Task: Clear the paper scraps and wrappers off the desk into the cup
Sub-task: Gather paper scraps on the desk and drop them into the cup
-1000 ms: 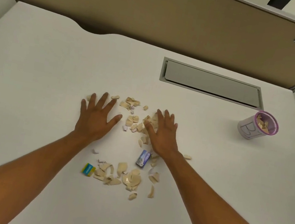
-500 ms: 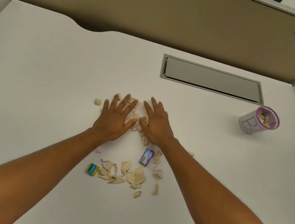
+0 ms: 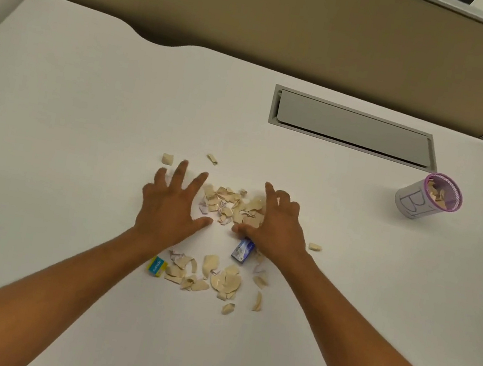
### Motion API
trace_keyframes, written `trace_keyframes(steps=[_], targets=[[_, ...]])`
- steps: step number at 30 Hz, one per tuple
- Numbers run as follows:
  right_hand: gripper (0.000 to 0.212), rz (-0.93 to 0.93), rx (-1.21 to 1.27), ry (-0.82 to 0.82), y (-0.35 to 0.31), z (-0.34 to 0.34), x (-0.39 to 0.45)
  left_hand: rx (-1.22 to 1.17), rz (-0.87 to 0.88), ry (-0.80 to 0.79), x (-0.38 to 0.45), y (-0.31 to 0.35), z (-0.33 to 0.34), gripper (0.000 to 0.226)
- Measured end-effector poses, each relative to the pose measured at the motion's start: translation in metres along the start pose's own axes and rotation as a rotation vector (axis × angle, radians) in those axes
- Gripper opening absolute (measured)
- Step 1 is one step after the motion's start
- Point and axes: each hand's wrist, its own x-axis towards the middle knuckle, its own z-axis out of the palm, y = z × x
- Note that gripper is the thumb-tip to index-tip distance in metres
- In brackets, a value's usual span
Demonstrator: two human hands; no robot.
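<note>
- The left hand (image 3: 173, 207) lies palm down on the desk (image 3: 83, 124) with its fingers spread and nothing gripped, just left of a heap of paper scraps (image 3: 231, 205).
- The right hand (image 3: 276, 224) sits on the other side of that heap, fingers loosely curled and open, its edge touching the scraps; the heap lies between the two hands, roughly mid-desk.
- A blue wrapper (image 3: 242, 250) lies right under the right thumb, touching or nearly touching it; which one cannot be told.
- Nearer the front edge a second scatter of scraps (image 3: 211, 278) lies between the forearms, with a yellow-and-teal wrapper (image 3: 157, 267) at its left end.
- Strays lie apart from both groups: two beyond the left fingertips toward the back edge, one (image 3: 314, 247) just right of the right wrist.
- The cup (image 3: 422, 200) stands well apart near the right edge and already holds some scraps, so the job looks begun but far from done: both wrappers and most scraps remain on the desk.
- How full the cup is cannot be read, its lettering is only partly legible, and any scraps under the palms are hidden.
</note>
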Motion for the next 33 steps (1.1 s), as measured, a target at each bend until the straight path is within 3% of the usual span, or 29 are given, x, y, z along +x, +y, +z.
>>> trace_keyframes(steps=[3, 6, 9, 12, 17, 22, 25, 27, 33], targets=[[0.116, 0.044, 0.049, -0.083, -0.015, 0.006, 0.003, -0.033, -0.041, -0.165, 0.008, 0.014, -0.010, 0.102], [0.094, -0.004, 0.033, -0.083, -0.027, 0.014, 0.006, -0.112, 0.016, -0.211, 0.009, 0.037, -0.012, 0.092], [0.049, -0.054, 0.082, -0.041, -0.030, 0.020, 0.006, -0.228, 0.052, -0.153, 0.007, 0.054, -0.007, 0.059], [0.021, -0.101, 0.036, 0.035, -0.026, 0.027, 0.006, -0.271, 0.096, -0.081, 0.010, 0.062, -0.003, 0.022], [0.017, -0.046, 0.087, 0.110, -0.009, 0.029, 0.001, -0.480, -0.006, 0.009, 0.009, 0.066, 0.000, 0.008], [0.018, 0.117, 0.608, 0.157, 0.023, 0.009, -0.011, -0.778, -0.198, 0.024, 0.008, 0.081, -0.012, 0.020], [0.024, 0.317, 1.154, 0.028, 0.050, -0.009, -0.014, -1.111, -0.424, -0.059, 0.010, 0.102, -0.017, 0.016], [0.026, 0.346, 1.414, -0.068, 0.067, -0.025, -0.018, -1.306, -0.498, -0.108, 0.012, 0.117, -0.020, 0.018], [0.027, 0.331, 1.607, -0.102, 0.135, -0.081, -0.028, -1.605, -0.459, -0.223, 0.028, 0.197, -0.032, 0.014]])
